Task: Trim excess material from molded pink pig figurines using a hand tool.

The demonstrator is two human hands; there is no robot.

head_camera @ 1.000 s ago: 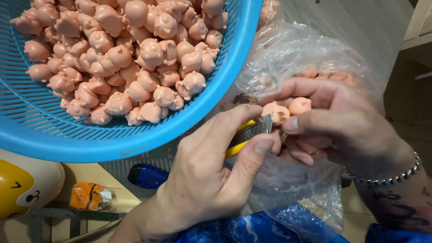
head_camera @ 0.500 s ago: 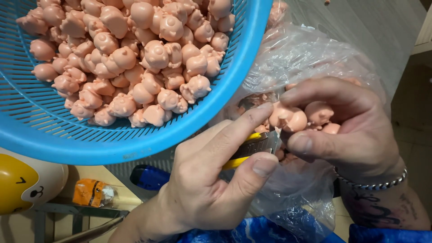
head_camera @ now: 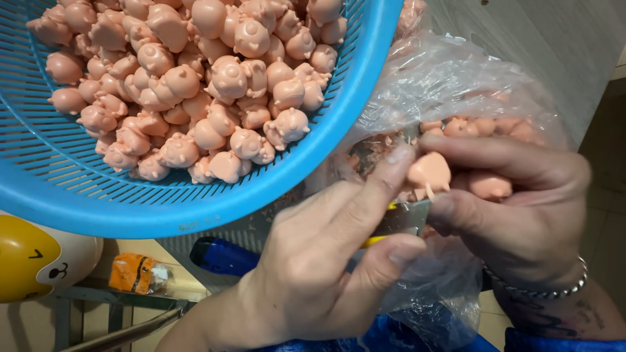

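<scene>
My left hand (head_camera: 319, 274) grips a small yellow-handled knife (head_camera: 398, 221), forefinger stretched along its blade. The blade meets a pink rubber pig figure (head_camera: 430, 173) that my right hand (head_camera: 515, 202) pinches between thumb and fingers. A second pink figure (head_camera: 489, 186) lies tucked in the right palm. Both hands work over a clear plastic bag (head_camera: 450, 85) with more pink figures and trimmings inside. A blue plastic colander basket (head_camera: 274, 189) heaped with several pink pig figures (head_camera: 215, 85) sits at upper left, touching the bag.
A yellow rounded toy with a drawn face (head_camera: 32, 261) is at lower left, next to an orange packet (head_camera: 134, 274) and a metal frame (head_camera: 111, 326). Blue fabric (head_camera: 222, 254) lies under the hands. A silver bracelet (head_camera: 554, 287) circles the right wrist.
The right hand has turned the pig figure and raised it slightly. The left forefinger has extended up along the blade against the figure. The view has shifted closer.
</scene>
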